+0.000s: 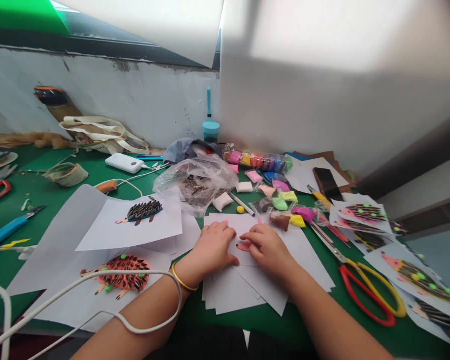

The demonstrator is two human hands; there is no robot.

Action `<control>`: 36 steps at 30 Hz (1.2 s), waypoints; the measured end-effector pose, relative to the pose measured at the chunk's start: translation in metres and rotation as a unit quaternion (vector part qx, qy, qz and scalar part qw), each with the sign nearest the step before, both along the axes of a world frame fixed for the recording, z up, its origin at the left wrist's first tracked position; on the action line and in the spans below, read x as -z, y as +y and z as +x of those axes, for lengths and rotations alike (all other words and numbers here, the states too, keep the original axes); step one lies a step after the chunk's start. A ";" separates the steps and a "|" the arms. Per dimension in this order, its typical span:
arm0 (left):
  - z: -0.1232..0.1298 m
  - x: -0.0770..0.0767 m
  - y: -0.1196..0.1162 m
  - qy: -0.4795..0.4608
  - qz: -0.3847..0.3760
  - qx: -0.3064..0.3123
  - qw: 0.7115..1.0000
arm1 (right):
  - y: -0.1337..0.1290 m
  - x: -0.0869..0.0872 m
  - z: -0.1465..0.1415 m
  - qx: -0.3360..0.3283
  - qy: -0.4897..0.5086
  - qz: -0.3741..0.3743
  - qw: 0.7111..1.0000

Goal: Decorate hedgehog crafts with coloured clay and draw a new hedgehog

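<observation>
My left hand lies on a stack of white paper, palm down, its fingers stretched over the sheet. A yellow bangle circles that wrist. My right hand rests on the same stack with its fingers bent. Its fingertips press on a small flat piece of pink clay with a dark tip at its left end. Part of the clay is hidden under the fingers. Just beyond the hands sit a yellow clay ball and a white pen.
Clay packets and a plastic bag of striped seeds are behind the paper. Red-and-yellow scissors lie right, beside finished hedgehog pictures. A seed hedgehog sheet lies left. A white cable crosses my left forearm.
</observation>
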State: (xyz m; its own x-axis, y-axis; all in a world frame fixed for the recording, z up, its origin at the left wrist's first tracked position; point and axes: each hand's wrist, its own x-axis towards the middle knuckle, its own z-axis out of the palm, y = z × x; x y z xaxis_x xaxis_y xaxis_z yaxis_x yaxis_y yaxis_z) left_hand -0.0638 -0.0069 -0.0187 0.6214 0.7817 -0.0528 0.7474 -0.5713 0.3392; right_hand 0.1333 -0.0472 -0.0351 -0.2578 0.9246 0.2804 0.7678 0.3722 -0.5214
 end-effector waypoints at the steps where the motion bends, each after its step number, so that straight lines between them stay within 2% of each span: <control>1: 0.000 0.000 0.000 0.001 -0.001 0.000 1.000 | 0.001 0.000 0.002 0.004 0.001 0.000 1.000; 13: 0.000 -0.002 0.000 0.011 -0.002 0.001 1.000 | -0.001 -0.002 -0.002 -0.032 -0.031 -0.021 0.999; 17: 0.000 -0.003 0.000 0.014 -0.008 -0.003 1.000 | 0.004 0.001 0.015 0.026 -0.005 0.016 1.000; 21: 0.000 -0.004 0.000 0.009 -0.018 -0.006 1.000 | 0.008 0.001 0.037 0.091 -0.003 0.021 0.996; 27: 0.000 -0.004 0.000 0.002 -0.020 -0.005 1.000 | -0.001 0.002 0.047 0.099 -0.008 -0.004 0.995; 31: 0.000 -0.007 0.000 0.000 -0.026 -0.008 1.000 | -0.005 0.002 0.052 0.112 -0.012 0.016 0.994; 36: -0.001 -0.012 0.000 -0.005 -0.035 0.008 0.999 | 0.000 0.001 0.076 0.231 -0.055 0.081 0.968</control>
